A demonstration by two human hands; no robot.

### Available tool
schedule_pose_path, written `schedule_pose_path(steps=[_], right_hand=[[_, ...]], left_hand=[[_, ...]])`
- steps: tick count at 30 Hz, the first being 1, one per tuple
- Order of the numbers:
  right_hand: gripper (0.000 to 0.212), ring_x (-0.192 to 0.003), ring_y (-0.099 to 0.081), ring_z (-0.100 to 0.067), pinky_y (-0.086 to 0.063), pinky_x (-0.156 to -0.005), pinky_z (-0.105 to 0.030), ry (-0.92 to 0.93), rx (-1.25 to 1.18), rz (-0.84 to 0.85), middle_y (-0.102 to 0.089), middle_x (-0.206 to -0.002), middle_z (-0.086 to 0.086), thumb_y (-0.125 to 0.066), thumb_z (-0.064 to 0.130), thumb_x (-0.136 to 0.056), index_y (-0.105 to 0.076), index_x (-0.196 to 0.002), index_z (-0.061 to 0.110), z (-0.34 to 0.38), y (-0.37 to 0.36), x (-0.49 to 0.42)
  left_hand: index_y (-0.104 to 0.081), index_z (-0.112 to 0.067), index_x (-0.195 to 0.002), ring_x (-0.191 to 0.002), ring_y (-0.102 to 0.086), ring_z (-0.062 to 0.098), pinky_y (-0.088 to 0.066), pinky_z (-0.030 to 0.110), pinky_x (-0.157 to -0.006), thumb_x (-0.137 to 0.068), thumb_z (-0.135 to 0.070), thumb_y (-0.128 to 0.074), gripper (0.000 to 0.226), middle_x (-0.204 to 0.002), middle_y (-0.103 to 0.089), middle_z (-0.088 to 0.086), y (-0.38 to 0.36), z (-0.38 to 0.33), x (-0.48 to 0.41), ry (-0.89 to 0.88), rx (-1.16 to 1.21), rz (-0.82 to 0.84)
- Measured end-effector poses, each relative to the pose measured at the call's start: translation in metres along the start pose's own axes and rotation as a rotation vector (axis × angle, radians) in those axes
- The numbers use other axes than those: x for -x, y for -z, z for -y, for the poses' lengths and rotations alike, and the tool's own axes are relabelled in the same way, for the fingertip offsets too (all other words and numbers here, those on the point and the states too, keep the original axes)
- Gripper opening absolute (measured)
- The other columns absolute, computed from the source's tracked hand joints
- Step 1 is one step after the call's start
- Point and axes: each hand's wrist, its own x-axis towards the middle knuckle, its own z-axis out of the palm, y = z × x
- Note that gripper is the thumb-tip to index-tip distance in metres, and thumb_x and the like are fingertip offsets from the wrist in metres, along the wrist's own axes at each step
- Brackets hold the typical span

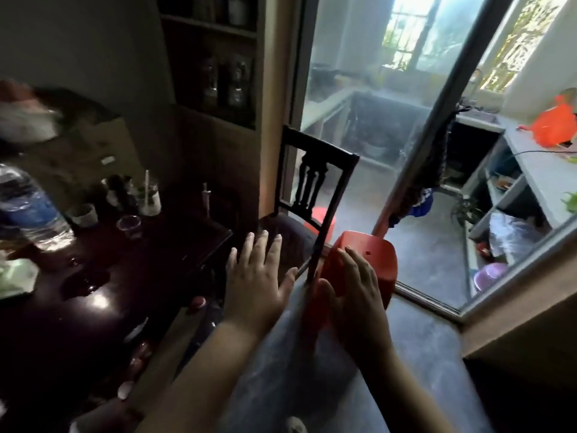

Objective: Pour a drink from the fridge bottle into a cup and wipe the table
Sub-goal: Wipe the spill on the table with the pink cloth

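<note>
Held the left hand (254, 276) out beside the dark chair (315, 182), fingers (262, 245) spread wide and gripping nothing. Rested the right hand (359, 295), fingers straight, on the red stool (374, 254). Saw bottle (31, 207), clear cup (128, 225) and puddle (84, 281) on the bench (131, 292), well left. Likely needed to turn there, take the green cloth (15, 276) and wipe from the puddle's edge inward.

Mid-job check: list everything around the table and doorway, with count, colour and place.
clear plastic water bottle with blue label: one, clear and blue, upright, table's left
dark glossy wooden table: one, dark brown, left of view
puddle of spilled liquid: one, clear, on the table near the bottle
small clear glass cup: one, clear, on the table right of the bottle
green-white cloth: one, green and white, table's left edge
dark wooden chair: one, black, by the doorway
red plastic stool: one, red, beside the chair
left hand: one, fingers spread, before the chair
right hand: one, fingers straight, over the stool
</note>
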Motion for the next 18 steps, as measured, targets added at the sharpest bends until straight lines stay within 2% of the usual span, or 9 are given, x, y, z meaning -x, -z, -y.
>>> schedule_pose_path(steps=[6, 9, 11, 15, 18], right_hand=[[0.057, -0.133, -0.037, -0.02, -0.029, -0.112, -0.029, 0.236, -0.108, 0.218, -0.045, -0.141, -0.009, -0.043, 0.043, -0.09, -0.043, -0.135, 0.008, 0.017, -0.061, -0.061], [0.054, -0.131, -0.041, -0.022, -0.038, -0.108, -0.037, 0.376, -0.123, 0.292, -0.048, -0.139, -0.009, -0.042, 0.041, -0.089, -0.041, -0.134, 0.011, 0.021, -0.083, -0.09], [0.057, -0.131, -0.042, -0.024, -0.038, -0.108, -0.039, 0.434, -0.126, 0.354, -0.047, -0.14, -0.009, -0.042, 0.044, -0.089, -0.042, -0.135, 0.009, 0.018, -0.098, -0.11], [0.063, -0.131, -0.042, -0.027, -0.034, -0.109, -0.036, 0.536, -0.131, 0.441, -0.047, -0.141, -0.012, -0.036, 0.047, -0.089, -0.045, -0.135, 0.005, 0.017, -0.133, -0.141], [0.064, -0.131, -0.042, -0.028, -0.032, -0.108, -0.034, 0.606, -0.159, 0.513, -0.047, -0.141, -0.012, -0.036, 0.049, -0.09, -0.045, -0.135, 0.005, 0.025, -0.164, -0.154]], left_hand=[[-0.045, -0.011, -0.139, -0.134, -0.04, 0.033, -0.033, 0.053, -0.105, -0.09, -0.051, -0.03, 0.065, -0.142, -0.047, 0.014, -0.002, 0.068, -0.006, 0.317, -0.135, -0.016], [-0.043, -0.011, -0.141, -0.136, -0.037, 0.033, -0.033, 0.054, -0.106, -0.09, -0.053, -0.028, 0.068, -0.144, -0.045, 0.014, -0.011, 0.092, -0.011, 0.481, -0.164, -0.007], [-0.041, -0.011, -0.142, -0.137, -0.035, 0.033, -0.033, 0.054, -0.107, -0.089, -0.053, -0.026, 0.07, -0.145, -0.043, 0.014, -0.017, 0.101, -0.017, 0.574, -0.174, -0.009], [-0.028, -0.014, -0.148, -0.143, -0.024, 0.031, -0.021, 0.048, -0.113, -0.087, -0.056, -0.016, 0.076, -0.153, -0.031, 0.012, -0.028, 0.118, -0.022, 0.722, -0.223, 0.016], [-0.039, -0.011, -0.143, -0.135, -0.039, 0.034, -0.034, 0.051, -0.105, -0.088, -0.054, -0.024, 0.072, -0.145, -0.043, 0.015, -0.029, 0.132, -0.018, 0.792, -0.297, 0.055]])
